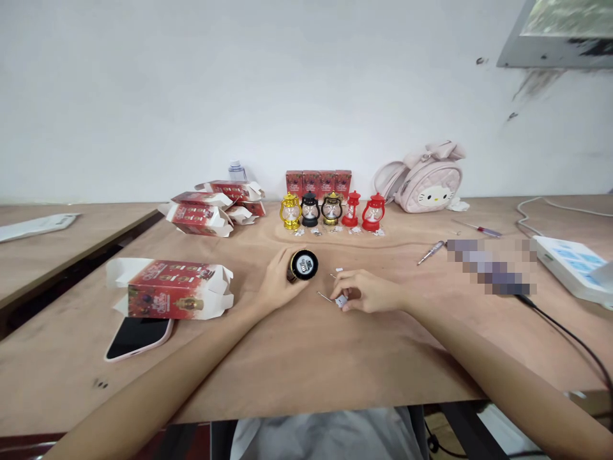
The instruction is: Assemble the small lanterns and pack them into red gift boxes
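My left hand (276, 281) is wrapped round a small black and gold lantern (302, 266) lying on its side on the wooden table (306, 364), its round underside turned toward me. My right hand (368, 292) rests on the table just to the right, fingers pinched on a small screwdriver (332, 299) with a thin metal shaft. A tiny white part (340, 269) lies on the table between the hands.
A row of small lanterns (331, 210) stands at the back before red boxes (318, 182). More red boxes (211, 207) lie at left, one (175, 289) over a phone (138, 336). A pink bag (424, 180), screwdrivers (431, 252) and a white power strip (569, 265) are at right.
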{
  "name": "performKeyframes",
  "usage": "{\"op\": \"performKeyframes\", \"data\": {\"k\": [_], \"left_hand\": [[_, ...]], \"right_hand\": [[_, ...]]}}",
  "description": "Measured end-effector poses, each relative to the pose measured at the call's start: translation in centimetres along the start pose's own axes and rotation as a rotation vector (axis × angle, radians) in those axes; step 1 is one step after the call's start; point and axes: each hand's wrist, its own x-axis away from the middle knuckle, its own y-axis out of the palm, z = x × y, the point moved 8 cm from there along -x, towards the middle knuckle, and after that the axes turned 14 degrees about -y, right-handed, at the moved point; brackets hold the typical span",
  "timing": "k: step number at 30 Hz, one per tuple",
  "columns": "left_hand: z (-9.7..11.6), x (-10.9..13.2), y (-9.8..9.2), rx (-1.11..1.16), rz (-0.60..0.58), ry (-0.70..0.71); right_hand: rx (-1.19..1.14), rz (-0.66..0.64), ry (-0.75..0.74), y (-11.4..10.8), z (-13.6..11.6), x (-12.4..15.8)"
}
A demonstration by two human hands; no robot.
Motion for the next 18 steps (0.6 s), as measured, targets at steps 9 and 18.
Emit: {"op": "performKeyframes", "data": {"k": [9,18], "left_hand": [[0.2,0.2,0.3,-0.032,-0.029,0.036],[0.3,0.7,1.1,-0.060,-0.074,0.078]], "right_hand": [[-0.231,0.423,0.109,-2.0,0.1,0.1],[-0.590,0.883,0.233,-0.7,1.2,0.7]]}}
